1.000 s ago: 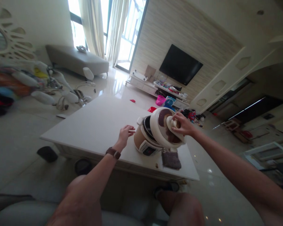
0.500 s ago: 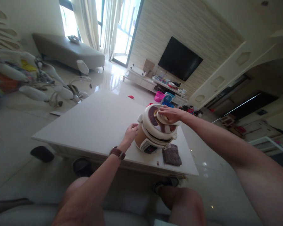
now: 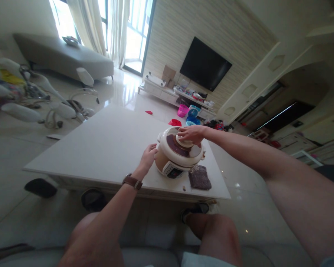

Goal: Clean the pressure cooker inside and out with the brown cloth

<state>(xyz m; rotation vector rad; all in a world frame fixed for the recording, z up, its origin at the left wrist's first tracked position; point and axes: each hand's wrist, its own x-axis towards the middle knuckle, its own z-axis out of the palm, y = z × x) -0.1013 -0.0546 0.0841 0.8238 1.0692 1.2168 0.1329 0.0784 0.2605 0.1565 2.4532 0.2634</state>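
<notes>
A cream and tan electric pressure cooker (image 3: 161,162) stands near the right end of the white table, its control panel turned toward me. On top sits its round lid (image 3: 170,147), brown in the middle with a cream rim, lying level on the pot. My right hand (image 3: 192,134) is closed over the lid's raised knob from above. At the cooker's left side is my left hand (image 3: 148,156), fingers stretched out and loosely bent, the tips at or against the wall. A folded dark brown cloth (image 3: 200,178) lies just right of the cooker.
The white table (image 3: 100,141) reaches far to the left. A tiny brown object (image 3: 184,188) lies near its front edge. Beyond are a red basin (image 3: 174,122) and a pink basket (image 3: 183,110) on the floor, a TV stand (image 3: 161,92) and a grey bench (image 3: 72,59).
The lid was tilted with a dark gap at its front; now it lies level on the pot. My right hand has stayed on the knob. The camera view has shifted slightly.
</notes>
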